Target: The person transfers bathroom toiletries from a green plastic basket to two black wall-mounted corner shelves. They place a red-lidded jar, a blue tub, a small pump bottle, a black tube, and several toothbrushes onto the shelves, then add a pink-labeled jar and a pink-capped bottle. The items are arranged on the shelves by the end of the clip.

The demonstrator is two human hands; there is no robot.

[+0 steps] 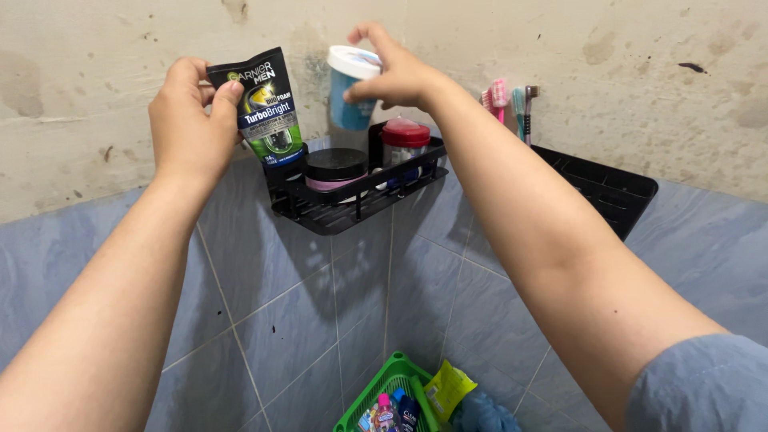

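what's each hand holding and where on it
The left hand pinches a black and green tube by its flat top end. The right hand grips a blue jar at its white lid, above the black corner shelf.

Our left hand [190,120] holds a tube [264,108] above the corner shelf's [352,212] left end; our right hand [396,72] holds a tub [350,88] over its back. Two jars [336,170] sit on the shelf below our hands. Toothbrushes [508,100] stand right of our right hand, a basket [384,392] far below.
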